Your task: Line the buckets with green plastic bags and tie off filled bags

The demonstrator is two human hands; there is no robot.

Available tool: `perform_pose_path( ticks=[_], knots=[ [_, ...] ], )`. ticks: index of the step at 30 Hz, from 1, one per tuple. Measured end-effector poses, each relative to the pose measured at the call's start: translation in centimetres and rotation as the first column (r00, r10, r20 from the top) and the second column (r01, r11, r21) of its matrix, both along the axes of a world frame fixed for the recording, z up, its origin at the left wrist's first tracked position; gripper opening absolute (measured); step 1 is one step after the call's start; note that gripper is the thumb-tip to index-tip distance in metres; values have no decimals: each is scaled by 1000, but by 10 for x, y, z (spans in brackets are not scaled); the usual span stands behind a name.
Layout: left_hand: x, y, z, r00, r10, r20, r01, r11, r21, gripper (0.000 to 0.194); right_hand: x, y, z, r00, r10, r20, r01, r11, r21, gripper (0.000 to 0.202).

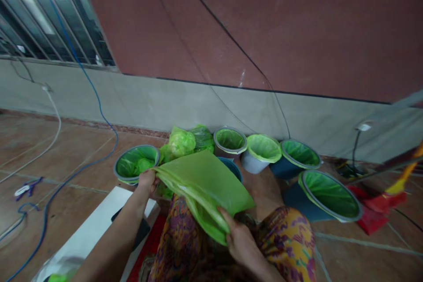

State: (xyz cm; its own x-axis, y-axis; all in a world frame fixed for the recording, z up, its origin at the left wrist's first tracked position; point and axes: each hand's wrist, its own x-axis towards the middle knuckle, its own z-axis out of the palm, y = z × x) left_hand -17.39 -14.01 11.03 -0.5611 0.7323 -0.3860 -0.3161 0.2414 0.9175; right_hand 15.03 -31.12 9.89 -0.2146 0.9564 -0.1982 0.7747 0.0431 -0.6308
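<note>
A green plastic bag [208, 176] is spread between my two hands above my knees. My left hand [147, 182] grips its upper left corner, close to a grey-rimmed bin [123, 176] lined with green plastic. My right hand [239, 237] pinches the bag's lower edge near my right knee. The bag partly hides a blue bin [233, 167] behind it. Bunched green bags [181, 142] lie against the wall, just beyond the held bag.
Lined bins [263, 148] stand along the wall, with a larger one [330, 196] at the right beside a red dustpan [373, 213]. A white board [89, 231] lies at the left, near a blue cable [71, 176] and purple-handled scissors [29, 188].
</note>
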Motion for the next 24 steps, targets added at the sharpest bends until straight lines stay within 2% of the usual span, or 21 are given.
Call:
perform_pose_path(
  ticks=[2,4,7,10,13,15,17,20,22,24],
  knots=[
    [-9,4,12,1000,-10,-9,10,1000,-3,19,25,8,8,984,-123,-129,130,990,48,76],
    [-15,7,23,997,-73,-1,73,997,3,22,45,16,10,962,-199,-187,202,979,1,67],
    [-13,4,32,987,-162,17,161,986,45,24,61,21,7,978,-165,-127,162,986,-30,54],
    [-3,-3,39,985,-172,4,171,981,90,27,58,21,15,992,-125,24,125,992,29,52],
    [7,-8,49,981,-192,-11,192,969,155,32,34,23,40,982,-154,114,139,982,129,67],
    [15,-10,58,976,-215,-11,213,955,207,35,5,28,57,990,-120,78,101,973,207,80],
    [25,-13,69,974,-226,-4,220,943,251,36,-31,37,67,999,-46,19,40,968,246,89],
    [45,-17,85,973,-229,20,213,931,296,33,-84,54,60,998,-41,-41,51,961,272,94],
    [63,-20,96,966,-252,53,223,921,318,31,-106,66,47,989,-139,-55,149,940,306,81],
    [81,-21,107,948,-303,94,256,906,338,30,-113,78,36,972,-226,-70,236,910,341,63]
  ],
)
